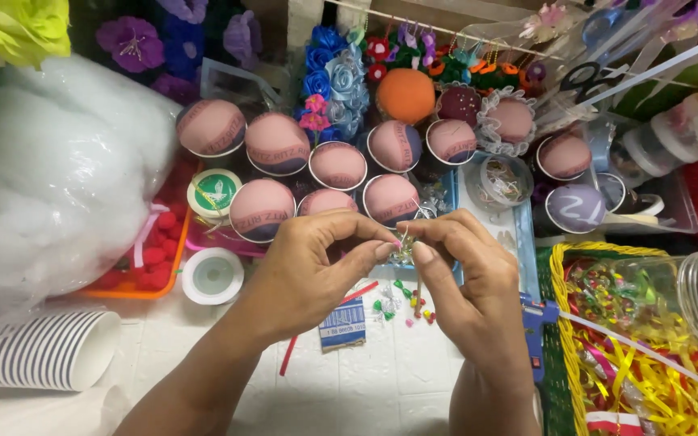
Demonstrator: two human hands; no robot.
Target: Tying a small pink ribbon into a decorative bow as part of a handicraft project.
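A tiny bead-like piece (404, 241) is pinched between the fingertips of the left hand (317, 262) and right hand (466, 274), raised above the white tabletop (381, 371), apparently for close work. Loose beads (401, 303) are scattered just beneath. Farther off, fabric-covered cups (325, 165) are ranged in rows.

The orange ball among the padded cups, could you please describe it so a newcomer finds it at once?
Start at the cluster of pink padded cups above the hands. Behind their back row, beside the blue fabric roses, sits the orange ball. It alone is plain orange, round and without a cup.
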